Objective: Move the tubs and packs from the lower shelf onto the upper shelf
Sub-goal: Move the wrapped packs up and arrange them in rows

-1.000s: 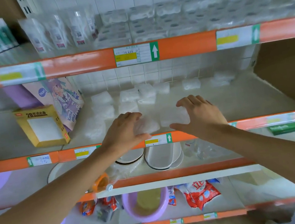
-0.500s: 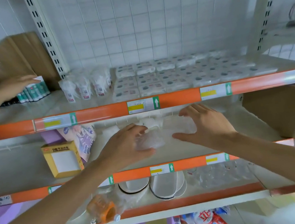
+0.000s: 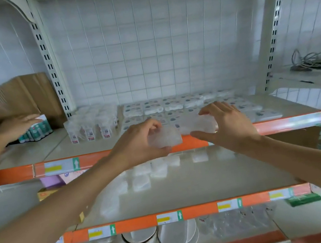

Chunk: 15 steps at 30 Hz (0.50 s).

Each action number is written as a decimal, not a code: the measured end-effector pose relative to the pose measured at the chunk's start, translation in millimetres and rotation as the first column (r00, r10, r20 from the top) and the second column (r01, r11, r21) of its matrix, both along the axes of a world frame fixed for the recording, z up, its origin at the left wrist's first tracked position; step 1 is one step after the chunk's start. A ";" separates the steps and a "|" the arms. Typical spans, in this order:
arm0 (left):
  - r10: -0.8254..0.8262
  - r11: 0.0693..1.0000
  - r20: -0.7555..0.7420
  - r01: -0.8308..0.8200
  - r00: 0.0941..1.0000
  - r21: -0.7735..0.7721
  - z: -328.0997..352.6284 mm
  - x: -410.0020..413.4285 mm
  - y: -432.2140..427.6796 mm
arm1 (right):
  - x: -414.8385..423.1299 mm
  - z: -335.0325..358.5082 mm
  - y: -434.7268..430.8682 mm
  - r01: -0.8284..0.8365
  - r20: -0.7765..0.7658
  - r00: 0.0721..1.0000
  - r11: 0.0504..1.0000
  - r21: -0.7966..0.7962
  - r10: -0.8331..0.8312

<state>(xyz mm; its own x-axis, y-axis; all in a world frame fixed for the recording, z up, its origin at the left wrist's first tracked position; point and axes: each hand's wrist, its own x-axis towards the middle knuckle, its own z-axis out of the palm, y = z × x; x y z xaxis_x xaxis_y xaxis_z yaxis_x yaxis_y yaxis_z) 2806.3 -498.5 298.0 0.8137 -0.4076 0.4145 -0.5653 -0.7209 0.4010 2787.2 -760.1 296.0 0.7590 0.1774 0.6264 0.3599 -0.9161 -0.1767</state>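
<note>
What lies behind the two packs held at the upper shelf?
Rows of white packs on the upper shelf; the held packs, left hand and right hand cover the nearest ones.

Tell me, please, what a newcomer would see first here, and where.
In the middle, at the orange front edge of the upper shelf, the left hand grips one clear pack and the right hand holds a second clear pack. Behind them, rows of packs and small tubs fill that shelf. Below, white packs lie on the lower shelf.
</note>
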 end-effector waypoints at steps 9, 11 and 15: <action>-0.006 0.992 -0.069 0.014 0.998 0.125 23.0 79.4 -52.9 | 66.7 11.7 -53.5 0.006 0.054 0.999 0.999 -0.033 -0.004; -0.005 0.988 -0.090 0.018 0.996 0.151 19.7 102.5 -65.0 | 87.7 13.1 -65.7 0.005 0.053 0.999 0.999 -0.045 -0.003; 0.007 0.989 -0.141 0.014 0.990 0.146 15.1 146.0 -87.2 | 131.7 18.2 -87.3 -0.011 0.031 0.999 0.997 -0.081 0.014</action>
<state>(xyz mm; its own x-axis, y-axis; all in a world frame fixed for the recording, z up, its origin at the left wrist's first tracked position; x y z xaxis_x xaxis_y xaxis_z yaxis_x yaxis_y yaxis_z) 2952.3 -585.6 313.1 0.8582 -0.4580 0.2318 -0.5132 -0.7758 0.3671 2918.8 -847.4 314.2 0.7365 0.2379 0.6333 0.3756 -0.9224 -0.0904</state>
